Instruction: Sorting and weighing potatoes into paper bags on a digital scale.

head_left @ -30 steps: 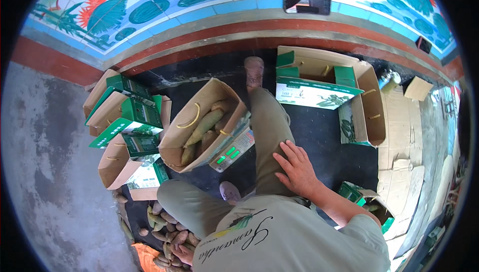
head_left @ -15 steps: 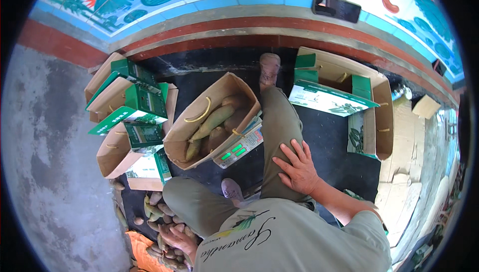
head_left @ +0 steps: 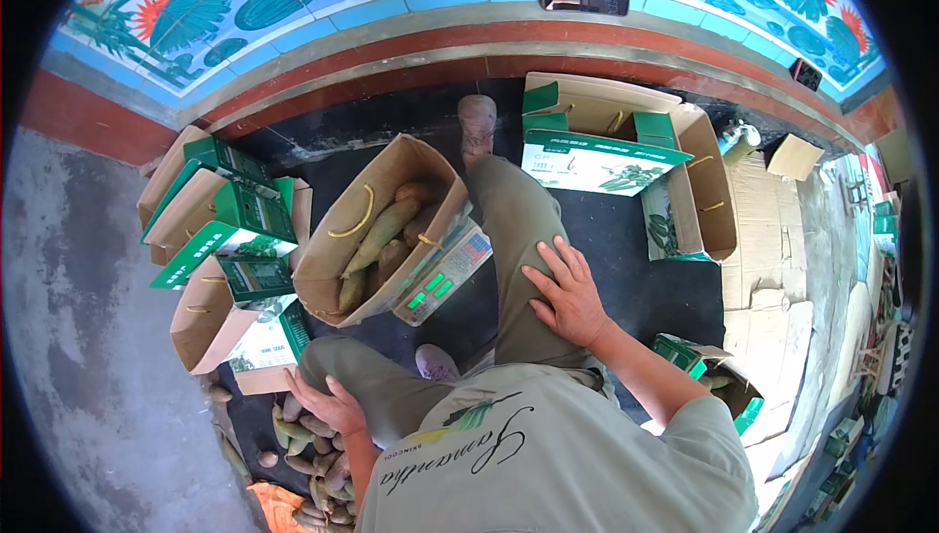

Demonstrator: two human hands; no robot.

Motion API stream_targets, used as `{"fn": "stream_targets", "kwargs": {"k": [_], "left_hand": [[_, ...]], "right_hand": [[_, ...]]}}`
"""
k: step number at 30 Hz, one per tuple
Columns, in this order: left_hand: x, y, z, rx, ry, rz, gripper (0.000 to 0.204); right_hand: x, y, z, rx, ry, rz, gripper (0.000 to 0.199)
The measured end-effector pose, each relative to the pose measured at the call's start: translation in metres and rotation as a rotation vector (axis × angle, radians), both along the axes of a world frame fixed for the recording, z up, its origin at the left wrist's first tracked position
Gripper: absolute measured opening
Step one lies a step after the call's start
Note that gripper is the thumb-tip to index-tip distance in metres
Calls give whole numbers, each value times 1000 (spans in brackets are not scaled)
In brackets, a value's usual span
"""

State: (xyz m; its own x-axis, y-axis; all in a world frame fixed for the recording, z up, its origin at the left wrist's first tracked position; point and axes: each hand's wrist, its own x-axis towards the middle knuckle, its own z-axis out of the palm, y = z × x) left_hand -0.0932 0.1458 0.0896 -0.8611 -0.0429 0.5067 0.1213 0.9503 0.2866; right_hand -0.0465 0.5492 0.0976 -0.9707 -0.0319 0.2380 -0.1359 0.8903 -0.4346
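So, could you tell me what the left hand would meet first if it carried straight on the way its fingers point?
The left hand points down-left into the pile of tubers beside the knee. It would likely meet those first; it may already be touching them.

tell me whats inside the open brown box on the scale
Long green-yellow and brown pods lie stacked inside the open brown box. Those beneath and the box's floor are covered.

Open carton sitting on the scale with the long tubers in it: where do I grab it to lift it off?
Judging by its pose, take the carton by the yellow cord handle on its left wall, coming from above; the open top faces up and that loop lies exposed. A second cord shows on the right wall, so two hands may balance it. The scale below stays put.
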Motion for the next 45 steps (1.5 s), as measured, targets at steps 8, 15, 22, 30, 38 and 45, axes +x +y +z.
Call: {"fn": "stream_targets", "kwargs": {"k": [8, 15, 22, 30, 38, 45], "left_hand": [[4, -9, -4, 32, -18, 49, 51], [7, -5, 0, 44, 23, -9, 49], [9, -10, 1, 58, 26, -14, 48], [15, -13, 0, 20, 6, 33, 48], [15, -5, 3, -19, -20, 45, 48], [8, -2, 5, -51, -55, 49, 47]], "right_hand": [[13, -8, -2, -10, -7, -102, 55], [30, -10, -7, -85, 16, -149, 59], [46, 23, -31, -147, -4, -323, 57], [74, 158, -96, 160, -5, -877, 50], [95, 240, -114, 355, -439, -1037, 57], [78, 251, -113, 300, -778, -1074, 40]]}}
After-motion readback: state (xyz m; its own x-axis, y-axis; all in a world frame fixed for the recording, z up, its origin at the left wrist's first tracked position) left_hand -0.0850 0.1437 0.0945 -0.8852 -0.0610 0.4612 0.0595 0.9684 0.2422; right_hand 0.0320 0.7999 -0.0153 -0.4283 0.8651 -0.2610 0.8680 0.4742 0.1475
